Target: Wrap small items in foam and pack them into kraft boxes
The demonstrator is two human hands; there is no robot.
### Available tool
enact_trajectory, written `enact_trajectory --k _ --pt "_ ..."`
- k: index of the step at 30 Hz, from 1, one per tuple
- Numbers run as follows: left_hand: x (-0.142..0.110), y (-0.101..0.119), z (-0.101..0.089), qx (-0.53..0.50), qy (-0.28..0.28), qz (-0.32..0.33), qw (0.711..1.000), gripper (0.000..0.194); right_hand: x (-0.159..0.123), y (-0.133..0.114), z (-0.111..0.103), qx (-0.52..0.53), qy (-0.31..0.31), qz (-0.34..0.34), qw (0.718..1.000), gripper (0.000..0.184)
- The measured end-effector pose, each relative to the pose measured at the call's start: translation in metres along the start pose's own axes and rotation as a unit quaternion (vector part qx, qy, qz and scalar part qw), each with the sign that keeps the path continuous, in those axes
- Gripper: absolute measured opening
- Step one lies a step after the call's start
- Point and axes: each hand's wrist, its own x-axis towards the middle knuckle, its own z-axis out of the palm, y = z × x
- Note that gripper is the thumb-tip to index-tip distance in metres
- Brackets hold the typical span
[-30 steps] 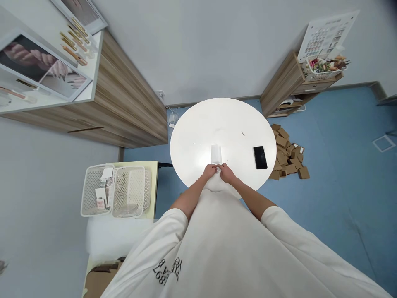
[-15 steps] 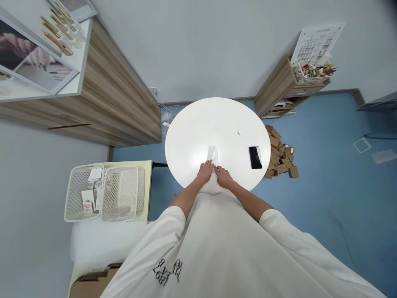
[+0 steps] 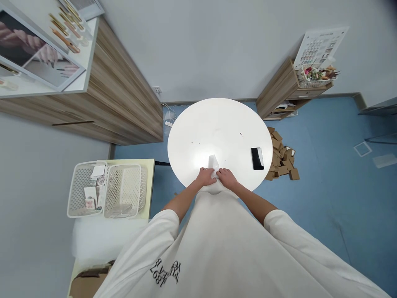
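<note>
Small thin white sheet now closer to near edge of round white table, looks bent; left hand, right hand grip it; handling seems unfinished.

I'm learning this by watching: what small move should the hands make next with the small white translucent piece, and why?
Probably steady the small white translucent piece with the left hand and smooth its near end with the right: both hands meet there, while its far end sticks out beyond the fingers, over the white round-edged table.
</note>
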Motion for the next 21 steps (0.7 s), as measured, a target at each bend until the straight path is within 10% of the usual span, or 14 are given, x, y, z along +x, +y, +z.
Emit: enact_trajectory --k 13,21 --pt "-0.003 -0.01 0.02 -0.329 0.134 -0.196 0.914 0.051 0.078 0.01 -0.043 0.033 -0.091 0.073 0.993 0.022" --pt "-0.017 -0.01 0.03 -0.098 0.137 -0.067 0.983 0.056 0.091 0.014 -0.023 0.116 -0.015 0.17 0.978 0.03"
